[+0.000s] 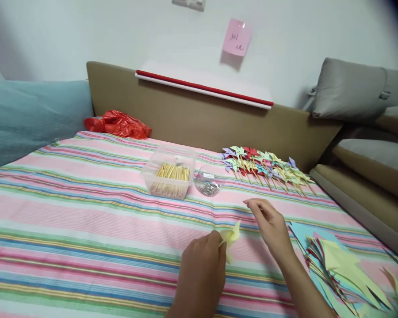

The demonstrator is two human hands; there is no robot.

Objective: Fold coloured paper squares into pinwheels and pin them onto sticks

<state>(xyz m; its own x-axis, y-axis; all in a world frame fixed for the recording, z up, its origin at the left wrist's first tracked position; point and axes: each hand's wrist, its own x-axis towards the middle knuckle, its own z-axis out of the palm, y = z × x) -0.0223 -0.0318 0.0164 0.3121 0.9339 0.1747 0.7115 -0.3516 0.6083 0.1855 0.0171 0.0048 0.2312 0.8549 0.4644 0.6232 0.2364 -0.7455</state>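
Observation:
My left hand is closed around a pale yellow paper pinwheel, whose curled blades stick out past the thumb and fingers. Part of the pinwheel is hidden behind the hand. Up and to the right, apart from it, my right hand is raised with thumb and fingertips pinched together; anything between them is too small to make out. Beyond the hands sits a round clear container of small metal pieces. Beside it stands a clear plastic box holding many short wooden sticks.
Finished pinwheels on sticks lie in a pile at the back right. Cut coloured paper sheets are stacked at the near right. A red plastic bag rests at the back left on the striped cloth. Grey cushions line the right side.

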